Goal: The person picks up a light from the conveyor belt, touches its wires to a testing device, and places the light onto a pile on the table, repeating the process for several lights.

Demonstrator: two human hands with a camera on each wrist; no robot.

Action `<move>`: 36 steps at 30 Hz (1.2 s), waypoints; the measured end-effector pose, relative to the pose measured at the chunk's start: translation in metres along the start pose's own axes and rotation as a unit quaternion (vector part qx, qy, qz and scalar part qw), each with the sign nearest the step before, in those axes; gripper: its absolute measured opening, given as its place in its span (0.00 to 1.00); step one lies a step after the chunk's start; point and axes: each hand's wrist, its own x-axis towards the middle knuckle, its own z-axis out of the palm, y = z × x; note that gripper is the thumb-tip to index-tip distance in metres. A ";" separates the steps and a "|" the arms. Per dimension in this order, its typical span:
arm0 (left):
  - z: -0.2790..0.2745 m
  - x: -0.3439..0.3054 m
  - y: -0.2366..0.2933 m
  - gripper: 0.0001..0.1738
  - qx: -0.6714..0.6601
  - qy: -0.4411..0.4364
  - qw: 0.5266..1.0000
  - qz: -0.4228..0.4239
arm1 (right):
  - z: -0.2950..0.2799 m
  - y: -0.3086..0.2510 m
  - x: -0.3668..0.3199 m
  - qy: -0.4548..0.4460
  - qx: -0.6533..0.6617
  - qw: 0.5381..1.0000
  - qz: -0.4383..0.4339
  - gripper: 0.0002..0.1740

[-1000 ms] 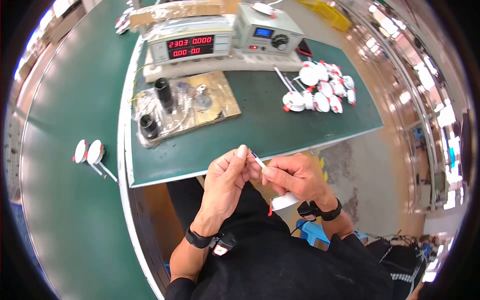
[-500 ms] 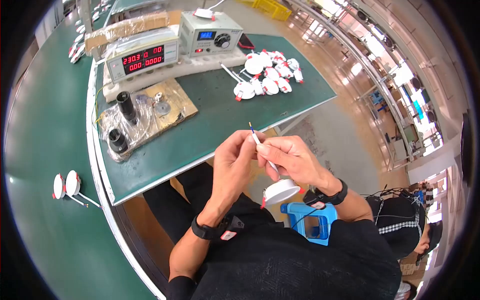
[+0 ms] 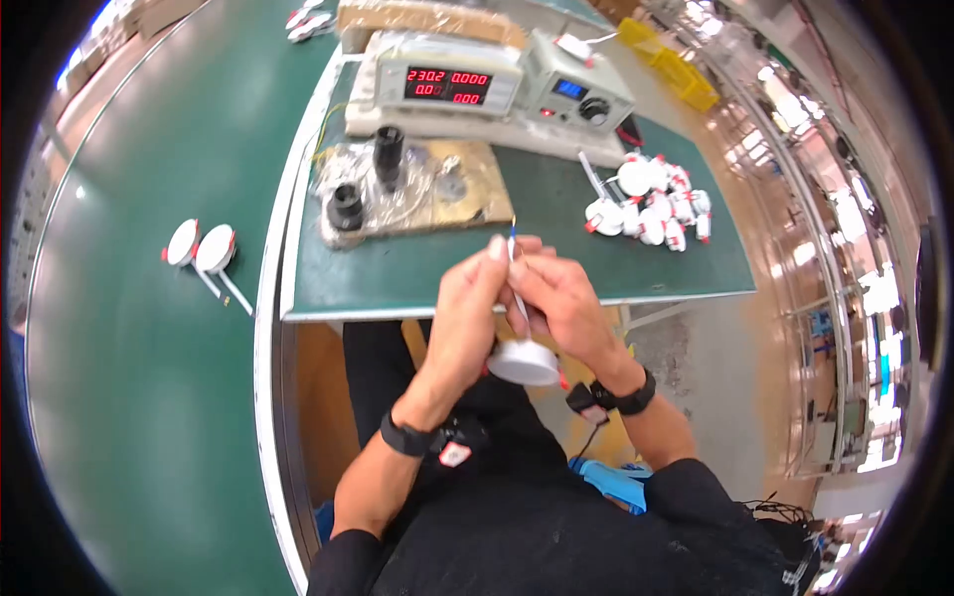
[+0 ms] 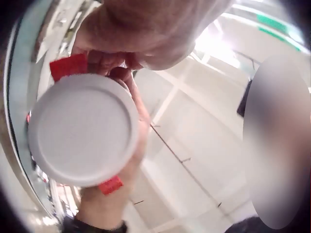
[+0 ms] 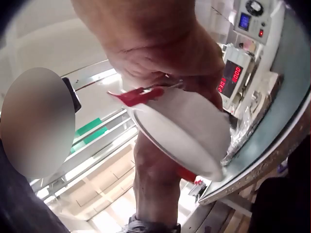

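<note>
Both hands meet above the bench's front edge. The left hand (image 3: 469, 310) and the right hand (image 3: 568, 303) pinch a white cable (image 3: 518, 300) between thumbs and fingers; its blue-tipped end points up. From the cable hangs a round white lamp (image 3: 524, 364) with red clips, below the hands. In the left wrist view the lamp's flat round face (image 4: 83, 130) fills the left side, a red clip (image 4: 69, 67) at its top. The right wrist view has the lamp (image 5: 180, 128) tilted beneath the hand (image 5: 155, 53). Fingertips are partly hidden in both wrist views.
On the green bench (image 3: 556, 253) stand a board (image 3: 475, 189) with black cylinders (image 3: 389, 154), a lit meter (image 3: 447, 84), a grey box with a dial (image 3: 581, 94) and a pile of white lamps (image 3: 656, 204). Two lamps (image 3: 215, 248) lie on the left surface.
The head view has shifted. The hands have come to stand closer in front of the board, the cable has turned more upright, and the lamp now hangs between the wrists.
</note>
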 end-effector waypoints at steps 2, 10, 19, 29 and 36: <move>-0.016 0.004 0.002 0.31 -0.065 -0.005 0.998 0.014 | 0.004 0.011 0.024 -0.043 -0.006 0.999 -0.032 0.22; -0.042 -0.017 -0.001 0.37 -0.144 -0.120 0.965 -0.185 | -0.001 0.037 0.077 -0.007 0.092 0.993 -0.068 0.21; -0.014 -0.027 -0.022 0.38 0.090 0.095 0.991 -0.035 | -0.026 0.031 0.041 0.101 0.083 0.987 -0.094 0.17; -0.026 -0.027 -0.005 0.39 -0.087 -0.134 0.975 -0.156 | -0.015 0.001 0.028 -0.039 0.096 0.992 -0.069 0.16; -0.033 -0.026 0.036 0.34 0.354 0.113 0.916 0.149 | -0.003 0.001 0.035 -0.015 0.039 0.999 -0.033 0.16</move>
